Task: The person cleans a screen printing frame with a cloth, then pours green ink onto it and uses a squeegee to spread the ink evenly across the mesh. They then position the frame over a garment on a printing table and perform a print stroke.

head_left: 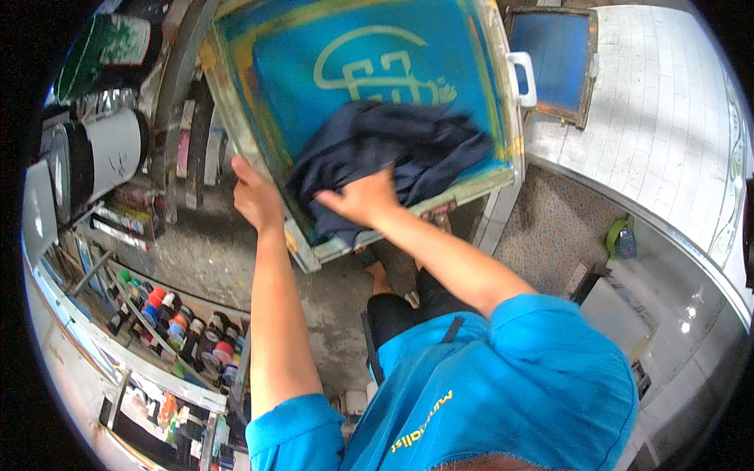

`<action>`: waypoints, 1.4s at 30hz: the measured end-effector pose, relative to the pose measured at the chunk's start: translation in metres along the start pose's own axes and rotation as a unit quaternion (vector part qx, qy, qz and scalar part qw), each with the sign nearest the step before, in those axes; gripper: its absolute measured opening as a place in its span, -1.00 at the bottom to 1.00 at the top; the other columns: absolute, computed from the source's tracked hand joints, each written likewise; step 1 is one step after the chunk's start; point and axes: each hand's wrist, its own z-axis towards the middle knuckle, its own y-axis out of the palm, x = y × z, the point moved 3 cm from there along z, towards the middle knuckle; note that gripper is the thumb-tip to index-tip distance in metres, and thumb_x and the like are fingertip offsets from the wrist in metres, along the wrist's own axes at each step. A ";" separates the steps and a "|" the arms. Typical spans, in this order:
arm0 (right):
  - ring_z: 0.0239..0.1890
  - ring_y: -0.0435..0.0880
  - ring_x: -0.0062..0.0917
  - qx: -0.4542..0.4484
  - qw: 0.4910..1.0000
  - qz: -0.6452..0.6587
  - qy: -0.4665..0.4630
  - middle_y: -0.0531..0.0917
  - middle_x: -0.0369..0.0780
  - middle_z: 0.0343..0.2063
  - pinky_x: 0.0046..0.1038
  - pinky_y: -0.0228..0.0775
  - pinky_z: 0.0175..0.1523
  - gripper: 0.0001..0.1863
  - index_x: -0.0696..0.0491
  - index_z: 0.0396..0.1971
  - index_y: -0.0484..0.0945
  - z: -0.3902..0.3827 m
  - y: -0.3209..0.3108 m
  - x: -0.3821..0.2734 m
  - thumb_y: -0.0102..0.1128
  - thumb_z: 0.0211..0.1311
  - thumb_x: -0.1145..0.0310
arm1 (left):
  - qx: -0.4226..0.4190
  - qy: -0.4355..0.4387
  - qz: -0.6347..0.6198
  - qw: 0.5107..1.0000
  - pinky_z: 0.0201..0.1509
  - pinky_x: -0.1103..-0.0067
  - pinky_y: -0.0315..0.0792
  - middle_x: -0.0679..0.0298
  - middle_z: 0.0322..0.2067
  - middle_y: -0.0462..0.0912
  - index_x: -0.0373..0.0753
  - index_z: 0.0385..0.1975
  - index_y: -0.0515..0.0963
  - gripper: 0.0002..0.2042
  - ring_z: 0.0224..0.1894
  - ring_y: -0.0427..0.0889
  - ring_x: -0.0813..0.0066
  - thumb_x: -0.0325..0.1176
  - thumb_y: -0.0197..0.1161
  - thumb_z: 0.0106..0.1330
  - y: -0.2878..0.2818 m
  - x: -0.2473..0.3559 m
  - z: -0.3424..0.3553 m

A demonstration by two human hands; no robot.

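- Head view: the left hand [258, 198] was closed around the near left side of a screen frame [483, 184], thumb up along the outer edge, its other fingers mostly hidden from sight.
- Right of that hand, the right hand [367, 196] lay against a dark navy cloth [393, 133], thumb stretched out toward the left hand; its fingertips were lost among blurred folds, so how far they were curled, or whether they gripped the fabric, I cannot tell.
- Bunched up around and beyond the right hand, the cloth covered the near part of the blue mesh [275, 86] inside the frame.
- Farther out from the right hand, past the cloth, a pale line design showed on the mesh.
- To the right of the right hand, a white handle [531, 78] stuck out at the frame's far right side.
- Well beyond it on that side, a second, smaller frame [554, 59] with blue mesh rested on a white counter [660, 86].
- Left of the left hand, well apart, stood a white tub [114, 153] with a dark end.
- Nearer the body than the left hand, and off to its left, small coloured bottles [179, 320] sat crowded together.
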 end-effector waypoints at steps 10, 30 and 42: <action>0.04 0.71 -0.11 -0.051 0.982 0.066 0.166 0.74 0.07 -0.05 -0.20 0.48 0.22 -0.40 0.13 -0.04 0.71 0.207 -0.125 0.222 0.19 0.35 -0.17 | -0.023 -0.022 -0.057 0.998 0.09 0.13 0.47 -0.22 -0.20 0.73 -0.48 -0.17 0.69 -0.16 -0.08 0.71 -0.05 0.32 -0.25 0.55 0.004 0.001 -0.002; -0.12 0.62 -0.18 -0.192 0.916 0.341 -0.084 0.67 -0.14 -0.27 -0.21 0.48 0.02 -0.67 0.10 -0.08 0.69 -0.038 -0.085 -0.034 0.41 0.19 0.29 | -0.011 0.015 -0.006 1.000 0.03 0.13 0.45 -0.20 -0.37 0.70 -0.50 -0.47 0.63 -0.07 -0.18 0.67 -0.14 0.41 -0.31 0.49 0.004 -0.012 0.000; -0.16 0.67 -0.17 -0.274 0.921 0.276 -0.017 0.67 -0.15 -0.34 -0.14 0.53 -0.09 -0.89 0.04 -0.34 0.70 -0.027 -0.050 -0.042 0.25 0.27 0.36 | -0.003 0.016 0.024 1.000 0.07 0.09 0.45 -0.25 -0.32 0.71 -0.49 -0.45 0.66 -0.05 -0.12 0.67 -0.27 0.43 -0.35 0.47 0.005 -0.015 0.005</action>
